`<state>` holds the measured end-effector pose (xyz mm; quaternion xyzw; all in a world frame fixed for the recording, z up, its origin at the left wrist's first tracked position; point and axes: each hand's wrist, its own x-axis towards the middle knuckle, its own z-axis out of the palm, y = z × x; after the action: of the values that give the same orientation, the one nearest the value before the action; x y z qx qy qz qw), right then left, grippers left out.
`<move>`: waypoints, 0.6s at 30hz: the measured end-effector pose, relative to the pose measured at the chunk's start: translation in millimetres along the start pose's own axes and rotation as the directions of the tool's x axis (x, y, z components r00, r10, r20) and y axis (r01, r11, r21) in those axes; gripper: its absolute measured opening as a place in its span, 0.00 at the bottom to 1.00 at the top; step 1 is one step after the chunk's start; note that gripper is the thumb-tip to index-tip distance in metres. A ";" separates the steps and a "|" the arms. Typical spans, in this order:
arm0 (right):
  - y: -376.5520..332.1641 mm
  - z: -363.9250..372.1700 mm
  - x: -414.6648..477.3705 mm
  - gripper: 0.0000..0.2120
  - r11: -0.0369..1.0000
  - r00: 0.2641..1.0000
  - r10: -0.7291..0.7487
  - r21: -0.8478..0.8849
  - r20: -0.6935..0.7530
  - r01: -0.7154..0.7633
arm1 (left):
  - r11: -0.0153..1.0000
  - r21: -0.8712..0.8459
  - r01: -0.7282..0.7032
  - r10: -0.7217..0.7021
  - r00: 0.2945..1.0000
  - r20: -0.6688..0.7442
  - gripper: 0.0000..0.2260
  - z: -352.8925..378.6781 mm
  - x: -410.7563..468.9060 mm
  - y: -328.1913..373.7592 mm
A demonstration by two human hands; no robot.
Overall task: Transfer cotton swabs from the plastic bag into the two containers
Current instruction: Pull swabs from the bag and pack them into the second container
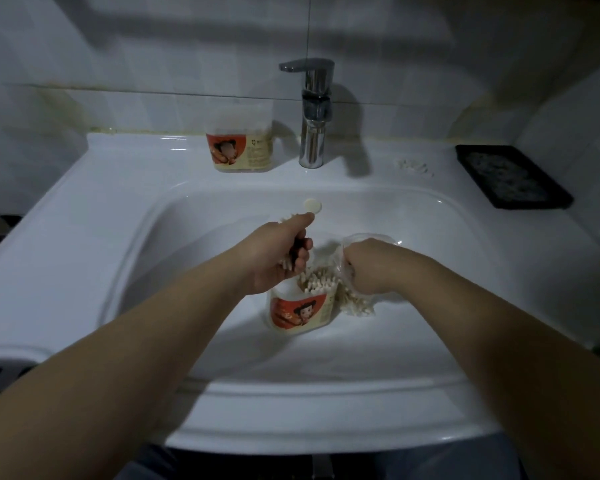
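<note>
A clear container (pixel 302 311) with a red cartoon label stands in the sink basin, with cotton swabs (pixel 321 282) upright inside it. My left hand (pixel 278 254) grips a bundle of swabs just above the container's left side. My right hand (pixel 364 268) holds the clear plastic bag (pixel 355 303) of swabs, which hangs right beside the container. A second, matching container (pixel 239 140) stands on the sink ledge left of the faucet.
The white sink (pixel 84 216) fills the view. A chrome faucet (pixel 314 112) rises at the back centre. A round overflow cap (pixel 70 205) sits on the basin's far wall. A black soap dish (pixel 511 176) lies on the right ledge.
</note>
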<state>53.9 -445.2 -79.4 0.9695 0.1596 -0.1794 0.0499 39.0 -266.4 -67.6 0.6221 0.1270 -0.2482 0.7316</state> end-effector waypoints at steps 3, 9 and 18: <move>2.8 3.4 -0.1 0.14 0.999 0.996 0.005 -0.047 0.088 -0.001 | 1.000 0.024 -0.006 0.006 1.000 0.006 0.14 0.0 0.3 -0.7; 3.3 6.3 -1.7 0.17 0.993 0.990 -0.001 -0.114 0.138 0.017 | 0.998 0.057 -0.007 0.006 1.000 0.020 0.14 1.9 -0.2 -2.2; 2.1 -7.8 -7.6 0.15 0.995 1.000 0.017 -0.101 -0.019 -0.019 | 0.997 0.072 -0.007 0.006 1.000 0.011 0.14 0.7 1.4 -3.1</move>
<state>50.4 -448.2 -69.3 0.9686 0.1600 -0.1621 0.0993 38.4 -267.7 -70.8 0.6473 0.1119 -0.2537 0.7100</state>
